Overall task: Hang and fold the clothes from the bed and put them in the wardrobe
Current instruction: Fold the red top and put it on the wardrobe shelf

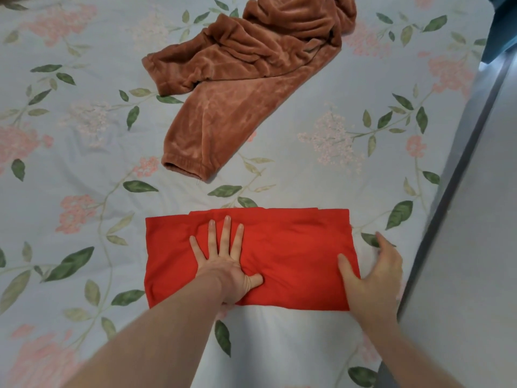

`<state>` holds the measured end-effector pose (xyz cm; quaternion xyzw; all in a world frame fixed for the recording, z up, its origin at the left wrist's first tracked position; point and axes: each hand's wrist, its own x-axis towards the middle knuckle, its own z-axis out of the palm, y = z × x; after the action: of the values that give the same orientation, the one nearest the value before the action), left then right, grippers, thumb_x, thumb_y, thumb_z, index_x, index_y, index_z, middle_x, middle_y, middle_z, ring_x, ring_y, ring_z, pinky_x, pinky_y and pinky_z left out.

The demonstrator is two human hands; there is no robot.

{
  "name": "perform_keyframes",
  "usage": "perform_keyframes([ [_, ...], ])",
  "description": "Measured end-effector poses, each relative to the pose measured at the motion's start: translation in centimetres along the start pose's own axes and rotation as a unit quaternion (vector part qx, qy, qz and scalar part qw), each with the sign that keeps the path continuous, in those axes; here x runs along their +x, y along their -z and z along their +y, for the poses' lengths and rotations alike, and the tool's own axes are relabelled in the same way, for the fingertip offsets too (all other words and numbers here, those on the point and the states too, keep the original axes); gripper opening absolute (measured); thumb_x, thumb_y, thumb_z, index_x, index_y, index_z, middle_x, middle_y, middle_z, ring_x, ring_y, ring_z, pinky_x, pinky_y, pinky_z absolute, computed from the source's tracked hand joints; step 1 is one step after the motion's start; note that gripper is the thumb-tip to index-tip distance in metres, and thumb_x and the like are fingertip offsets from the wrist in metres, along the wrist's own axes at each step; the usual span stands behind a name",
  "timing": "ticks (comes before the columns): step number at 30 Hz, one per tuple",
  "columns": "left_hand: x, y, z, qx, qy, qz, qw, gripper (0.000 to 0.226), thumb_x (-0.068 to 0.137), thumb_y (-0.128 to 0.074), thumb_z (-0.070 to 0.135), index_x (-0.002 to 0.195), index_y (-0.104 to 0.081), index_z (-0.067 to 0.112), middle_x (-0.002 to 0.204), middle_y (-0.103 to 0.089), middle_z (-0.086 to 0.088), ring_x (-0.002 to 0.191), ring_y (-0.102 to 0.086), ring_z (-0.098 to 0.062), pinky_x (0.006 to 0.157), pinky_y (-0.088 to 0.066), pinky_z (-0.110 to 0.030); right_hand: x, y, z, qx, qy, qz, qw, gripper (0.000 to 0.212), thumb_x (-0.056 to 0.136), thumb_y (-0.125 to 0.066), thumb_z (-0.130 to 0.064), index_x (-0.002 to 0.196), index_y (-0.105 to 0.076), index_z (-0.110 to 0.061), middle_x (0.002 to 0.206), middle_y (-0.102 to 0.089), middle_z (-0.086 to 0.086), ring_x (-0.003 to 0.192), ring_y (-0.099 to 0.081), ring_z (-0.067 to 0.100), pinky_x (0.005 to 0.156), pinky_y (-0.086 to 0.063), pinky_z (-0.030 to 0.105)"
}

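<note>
A red garment (293, 247), folded into a flat rectangle, lies on the near part of the floral bed (84, 163). My left hand (223, 261) presses flat on its left half with fingers spread and straight. At the garment's right edge is my right hand (372, 273): the thumb lies on the red cloth and the fingers reach along the edge beside it. Whether they go under the cloth is hidden. A brown plush garment (232, 88) lies crumpled and unfolded farther back on the bed, one cuffed leg pointing toward me.
The bed's right edge (436, 219) runs diagonally, with grey floor (475, 247) beyond it. A dark blue piece of furniture (503, 26) shows at the top right corner. Bare floral sheet surrounds both garments.
</note>
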<state>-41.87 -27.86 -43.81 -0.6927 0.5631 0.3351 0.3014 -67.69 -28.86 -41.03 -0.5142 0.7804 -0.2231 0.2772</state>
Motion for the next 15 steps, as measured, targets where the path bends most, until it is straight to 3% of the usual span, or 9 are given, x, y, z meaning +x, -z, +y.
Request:
perform_keyframes([
  [2, 0.0, -0.1, 0.0, 0.001, 0.001, 0.003, 1.0, 0.119, 0.076, -0.028, 0.092, 0.141, 0.047, 0.026, 0.14, 0.063, -0.006, 0.132, 0.053, -0.038, 0.108, 0.02, -0.073, 0.6, 0.9, 0.2, 0.026, -0.078, -0.03, 0.996, 0.07, 0.087, -0.075, -0.042, 0.147, -0.044, -0.024, 0.143, -0.045, 0.005, 0.124, -0.051, 0.023, 0.104, -0.044, 0.043],
  [5, -0.1, -0.1, 0.0, -0.001, 0.0, 0.012, 1.0, 0.119, 0.076, -0.029, 0.091, 0.141, 0.047, 0.027, 0.14, 0.062, -0.005, 0.133, 0.053, -0.038, 0.109, 0.019, -0.073, 1.8, 1.4, -0.3, 0.048, -0.108, -0.102, 0.988, 0.066, 0.086, -0.075, -0.048, 0.144, -0.048, -0.028, 0.138, -0.046, 0.001, 0.097, -0.058, 0.008, 0.089, -0.044, 0.033],
  [9, -0.3, -0.3, -0.1, -0.004, -0.005, 0.029, 1.0, 0.118, 0.077, -0.029, 0.09, 0.143, 0.046, 0.027, 0.143, 0.06, -0.005, 0.134, 0.051, -0.037, 0.109, 0.017, -0.073, 2.7, 0.9, -1.3, 0.09, -0.158, -0.174, 0.968, 0.077, 0.08, -0.08, -0.051, 0.14, -0.041, -0.023, 0.127, -0.056, -0.001, 0.107, -0.063, 0.019, 0.096, -0.055, 0.045],
  [12, -0.4, -0.6, -0.2, -0.006, -0.012, 0.042, 0.999, 0.117, 0.078, -0.03, 0.09, 0.144, 0.045, 0.028, 0.144, 0.059, -0.005, 0.135, 0.051, -0.037, 0.11, 0.017, -0.073, 2.6, 0.4, -2.0, 0.129, -0.199, -0.224, 0.945, 0.063, 0.082, -0.082, -0.044, 0.128, -0.043, -0.025, 0.114, -0.066, -0.003, 0.098, -0.071, 0.021, 0.092, -0.058, 0.048],
  [15, -0.6, -0.7, -0.4, -0.011, -0.027, 0.067, 0.997, 0.115, 0.08, -0.031, 0.088, 0.146, 0.043, 0.029, 0.148, 0.056, -0.003, 0.137, 0.048, -0.037, 0.111, 0.016, -0.072, 2.0, 0.0, -2.6, 0.159, -0.205, -0.226, 0.939, 0.051, 0.086, -0.079, -0.036, 0.128, -0.053, -0.024, 0.114, -0.069, -0.003, 0.098, -0.07, 0.02, 0.09, -0.058, 0.042],
])
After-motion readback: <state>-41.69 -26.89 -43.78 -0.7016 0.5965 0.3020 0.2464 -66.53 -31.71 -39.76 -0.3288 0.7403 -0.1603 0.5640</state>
